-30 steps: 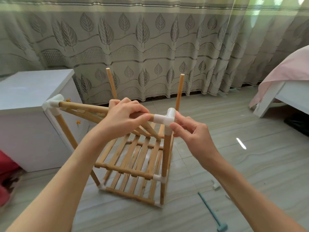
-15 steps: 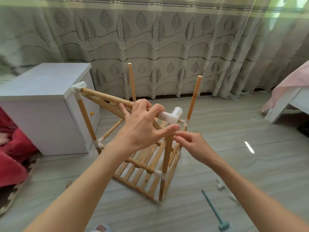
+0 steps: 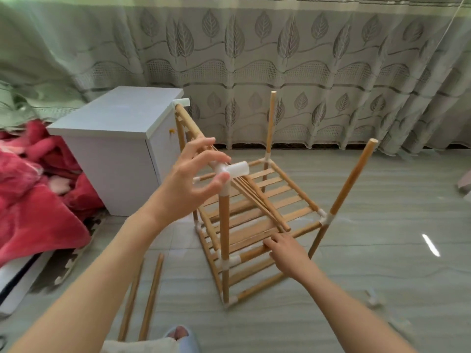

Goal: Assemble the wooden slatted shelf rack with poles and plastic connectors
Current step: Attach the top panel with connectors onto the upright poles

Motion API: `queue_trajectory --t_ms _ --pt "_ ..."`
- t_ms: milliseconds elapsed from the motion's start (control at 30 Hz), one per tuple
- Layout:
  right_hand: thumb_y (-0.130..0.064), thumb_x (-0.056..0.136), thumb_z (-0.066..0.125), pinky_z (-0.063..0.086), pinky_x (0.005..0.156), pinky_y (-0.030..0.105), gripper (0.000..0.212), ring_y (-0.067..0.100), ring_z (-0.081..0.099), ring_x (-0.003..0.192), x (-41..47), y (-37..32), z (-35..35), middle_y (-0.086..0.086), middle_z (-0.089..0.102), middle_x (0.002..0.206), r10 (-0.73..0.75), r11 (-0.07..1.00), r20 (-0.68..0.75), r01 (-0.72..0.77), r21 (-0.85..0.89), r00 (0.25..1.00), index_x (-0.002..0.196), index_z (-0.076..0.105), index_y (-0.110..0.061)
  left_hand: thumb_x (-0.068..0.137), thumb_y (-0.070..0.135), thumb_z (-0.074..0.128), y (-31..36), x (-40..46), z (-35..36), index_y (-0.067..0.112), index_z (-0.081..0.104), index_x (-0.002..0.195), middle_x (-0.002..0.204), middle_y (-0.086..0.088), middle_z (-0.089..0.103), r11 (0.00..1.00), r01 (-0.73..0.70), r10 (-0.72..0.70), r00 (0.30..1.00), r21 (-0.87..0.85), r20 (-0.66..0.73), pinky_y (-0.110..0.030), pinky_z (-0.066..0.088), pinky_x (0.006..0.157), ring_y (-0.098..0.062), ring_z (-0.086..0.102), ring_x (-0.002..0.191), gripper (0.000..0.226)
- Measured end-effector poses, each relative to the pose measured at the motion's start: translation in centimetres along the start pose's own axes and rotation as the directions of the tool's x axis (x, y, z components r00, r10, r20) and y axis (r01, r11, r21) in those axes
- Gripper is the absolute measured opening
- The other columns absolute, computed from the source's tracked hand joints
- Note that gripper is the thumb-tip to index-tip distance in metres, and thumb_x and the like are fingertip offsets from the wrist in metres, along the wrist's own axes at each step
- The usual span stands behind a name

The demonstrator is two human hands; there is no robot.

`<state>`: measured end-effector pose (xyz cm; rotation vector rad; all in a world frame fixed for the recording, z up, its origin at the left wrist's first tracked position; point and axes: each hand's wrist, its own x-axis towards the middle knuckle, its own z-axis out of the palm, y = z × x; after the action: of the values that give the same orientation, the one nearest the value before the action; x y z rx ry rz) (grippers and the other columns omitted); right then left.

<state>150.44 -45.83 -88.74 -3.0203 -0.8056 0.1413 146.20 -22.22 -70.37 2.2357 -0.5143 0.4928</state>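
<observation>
Rack (image 3: pixel 257 217) on the tiled floor (image 3: pixel 382 276), half built, two bare uprights waiting. My left hand (image 3: pixel 188 189) hangs loose-fingered at the top corner connector (image 3: pixel 233 170), gripping nothing; my right hand (image 3: pixel 285 250) lies flat on a lower rail. I'd brace low and seat the sloping top shelf level (no forcing). Spare poles (image 3: pixel 142 299) by my foot, white cabinet (image 3: pixel 114 138) and curtain (image 3: pixel 280 59) behind.

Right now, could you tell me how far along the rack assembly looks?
Done: lower slatted shelf is joined at its corners. In hand: left hand at the white connector atop the near pole; right hand on a lower rail. Left: two uprights lack top connectors; two spare poles lie on the floor.
</observation>
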Motion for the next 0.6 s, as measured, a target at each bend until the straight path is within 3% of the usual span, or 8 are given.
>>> queue_trajectory --t_ms 100,167,267,400,533,600 --pt "-0.02 0.097 0.043 0.038 0.093 0.034 0.028 0.025 0.046 0.113 1.1 -1.5 0.9 0.004 0.056 0.114 -0.01 0.999 -0.093 0.014 0.037 0.996 0.122 0.056 -0.02 0.089 0.039 0.052 -1.1 -0.8 -1.3 0.032 0.053 0.111 0.122 0.0 0.033 0.999 0.024 -0.023 0.999 0.04 -0.022 0.004 0.024 0.093 0.02 0.029 0.111 0.023" --pt "-0.025 0.093 0.053 0.045 0.08 0.036 0.021 0.026 0.054 0.097 1.5 -2.9 1.0 0.003 0.062 0.098 -0.011 0.998 -0.148 0.021 0.065 0.989 0.11 0.065 -0.02 0.091 0.024 0.048 -1.9 -0.8 -2.3 0.03 0.053 0.116 0.123 0.0 0.036 0.997 0.071 -0.07 0.996 0.029 -0.05 0.003 0.026 0.093 0.012 0.035 0.108 0.026" --pt "-0.029 0.072 0.078 0.048 0.058 0.033 0.01 0.02 0.055 0.066 2.4 -4.9 1.8 -0.003 0.062 0.068 0.065 0.994 -0.257 -0.039 0.105 0.964 0.079 0.073 -0.023 0.093 0.007 0.048 -3.1 -0.8 -3.3 0.026 0.055 0.118 0.126 0.001 0.047 0.994 0.109 -0.111 0.981 -0.017 -0.162 -0.003 0.033 0.094 -0.001 0.043 0.115 0.032" --pt "-0.024 0.089 0.059 0.038 0.075 0.033 0.015 0.025 0.051 0.088 3.3 -6.7 3.2 0.0 0.063 0.089 0.179 0.936 -0.288 -0.074 0.343 0.941 0.099 0.068 -0.019 0.092 0.001 0.05 -3.8 -0.6 -3.0 0.015 0.063 0.116 0.12 0.0 0.056 0.985 0.157 -0.171 0.918 -0.067 -0.359 -0.008 0.041 0.089 -0.005 0.051 0.11 0.031" --pt "-0.006 0.069 0.078 0.041 0.062 0.028 0.022 0.02 0.054 0.072 3.8 -7.2 3.8 -0.001 0.061 0.076 0.18 0.938 -0.346 -0.055 0.342 0.921 0.088 0.072 -0.017 0.09 -0.001 0.053 -4.7 0.4 -2.6 0.013 0.067 0.11 0.104 0.005 0.056 0.985 0.147 -0.171 0.85 -0.087 -0.499 -0.019 0.051 0.084 -0.003 0.054 0.097 0.028" --pt "-0.006 0.063 0.083 0.046 0.057 0.027 0.026 0.018 0.055 0.066 3.9 -7.4 3.5 -0.002 0.061 0.071 0.162 0.949 -0.379 -0.039 0.313 0.911 0.084 0.073 -0.017 0.09 0.0 0.054 -5.3 0.6 -2.3 0.011 0.065 0.112 0.105 0.008 0.055 0.993 0.114 -0.118 0.839 -0.04 -0.532 -0.015 0.049 0.082 0.0 0.054 0.094 0.027"
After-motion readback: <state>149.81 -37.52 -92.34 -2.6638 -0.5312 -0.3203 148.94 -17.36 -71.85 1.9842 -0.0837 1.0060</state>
